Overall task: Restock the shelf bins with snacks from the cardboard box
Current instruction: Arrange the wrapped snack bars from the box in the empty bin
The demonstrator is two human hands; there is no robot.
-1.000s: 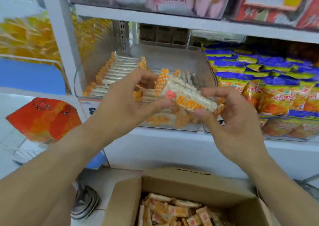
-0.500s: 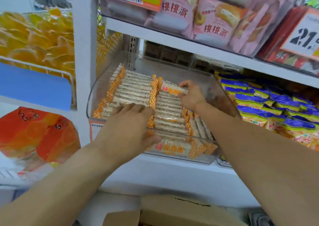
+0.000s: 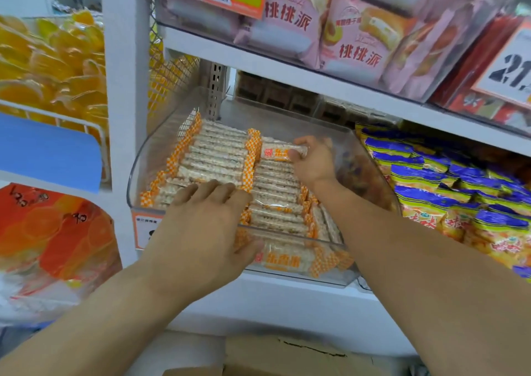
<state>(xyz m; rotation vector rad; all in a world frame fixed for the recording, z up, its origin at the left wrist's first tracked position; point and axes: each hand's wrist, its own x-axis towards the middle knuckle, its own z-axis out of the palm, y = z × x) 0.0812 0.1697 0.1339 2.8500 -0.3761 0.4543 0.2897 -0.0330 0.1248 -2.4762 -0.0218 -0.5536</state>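
A clear plastic shelf bin [image 3: 138, 171] holds two rows of white rice-bar snacks [image 3: 214, 157] with orange checkered ends. My left hand [image 3: 201, 232] lies over the bin's front edge, fingers spread on the front bars and thumb against the front wall. My right hand [image 3: 311, 160] reaches deep into the bin and grips a snack bar [image 3: 275, 153] at the back of the right row. Only a flap of the cardboard box [image 3: 287, 355] shows at the bottom edge.
Blue-and-yellow snack bags [image 3: 448, 191] fill the bin to the right. Pink cake packs [image 3: 353, 31] and a price tag [image 3: 508, 71] sit on the shelf above. Orange-slice jelly packs [image 3: 51, 59] and a red-orange bag [image 3: 54, 229] lie left of the white upright [image 3: 123, 88].
A second ago both hands held a bundle of bars in front of the bin. The bars now lie in the right row, the right hand at the back, the left at the front.
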